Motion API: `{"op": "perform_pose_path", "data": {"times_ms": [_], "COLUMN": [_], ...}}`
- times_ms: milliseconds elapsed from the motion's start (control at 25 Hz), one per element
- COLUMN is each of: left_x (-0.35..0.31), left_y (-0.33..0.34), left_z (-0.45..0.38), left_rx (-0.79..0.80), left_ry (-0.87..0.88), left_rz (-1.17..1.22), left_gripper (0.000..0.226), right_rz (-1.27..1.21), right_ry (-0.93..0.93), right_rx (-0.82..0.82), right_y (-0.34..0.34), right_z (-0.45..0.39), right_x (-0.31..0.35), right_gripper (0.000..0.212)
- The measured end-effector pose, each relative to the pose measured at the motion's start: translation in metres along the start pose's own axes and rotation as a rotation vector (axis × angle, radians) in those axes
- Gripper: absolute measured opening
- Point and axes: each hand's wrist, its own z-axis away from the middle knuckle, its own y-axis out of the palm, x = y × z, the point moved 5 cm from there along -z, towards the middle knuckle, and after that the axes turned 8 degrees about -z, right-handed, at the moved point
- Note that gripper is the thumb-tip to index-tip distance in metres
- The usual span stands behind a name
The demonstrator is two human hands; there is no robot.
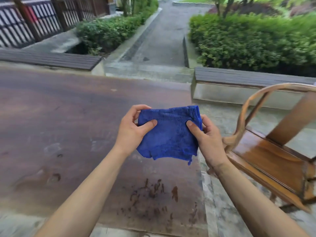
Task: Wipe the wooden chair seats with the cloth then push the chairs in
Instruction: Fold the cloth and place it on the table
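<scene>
Centrally, a fuzzy royal-blue cloth folded double, frayed lower edge hanging, held in the air above a dark wet desk, left hand and right hand each pinching a side, glossy wooden chair just to the right.

The brown wooden chair with the curved armrest runs off the right edge, and the green hedges up top are all motion-blurred.
</scene>
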Motion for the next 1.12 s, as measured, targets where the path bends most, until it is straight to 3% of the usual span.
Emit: {"op": "perform_pose_path", "data": {"times_ms": [520,960,1120], "left_x": [0.059,0.247,0.3], "left_y": [-0.006,0.034,0.053], "left_z": [0.055,0.112,0.119], "left_rx": [-0.042,0.205,0.219], "left_ry": [-0.155,-0.439,-0.479], "left_rz": [-0.019,-0.264,-0.347], "left_gripper": [0.034,0.034,0.033], "right_rz": [0.038,0.259,0.396], "right_ry": [0.163,0.538,0.6], "right_rx": [-0.037,-0.164,-0.2], "right_y": [0.004,-0.032,-0.047], "right_z": [0.029,0.093,0.095], "right_x": [-0.069,-0.26,-0.314], "right_gripper": [0.009,0.008,0.012]}}
